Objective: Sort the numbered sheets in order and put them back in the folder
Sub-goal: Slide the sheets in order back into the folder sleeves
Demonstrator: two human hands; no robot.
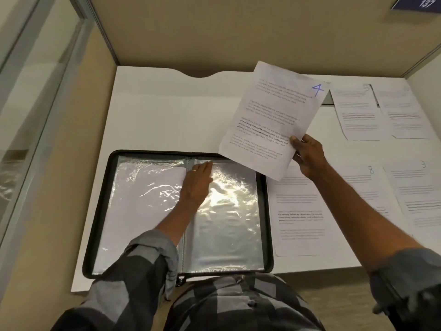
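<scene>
Presently, item by item, nearest first.

Folder (102, 211): black zip-around display book, lying open on the white desk (155, 111) just below my left hand (195, 185). Clear plastic sleeves, glossy and wrinkled, throwing hard glare. The sleeve left of that hand already shows a white sheet inside; the one under and right of it looks unfilled, though glare makes this uncertain.

Left hand: flat, fingers together and extended, palm down across the spine, fingertips at the top edge of the right-hand sleeve. It pins, or perhaps begins to part, the sleeve mouth; nothing is clasped in it.

Right hand (307, 156): thumb on top, fingers beneath, pinching the lower right corner of sheet 4 (269, 115). The sheet rises up and to the left from the pinch, clear of the desk, its lower corner overhanging the folder's top right corner. Printed paragraphs, one in bold; a blue handwritten "4" at its upper right.

Handling note, as judgement: spread the sleeve mouth with the left fingertips, square the sheet to the opening, feed the bottom edge in first, slowly, since thin paper buckles against clingy plastic.

Beyond and right of the pinch: loose sheets flat on the desk, one marked 8 (358, 185), another 9 (420, 194); farther numerals unreadable.
</scene>
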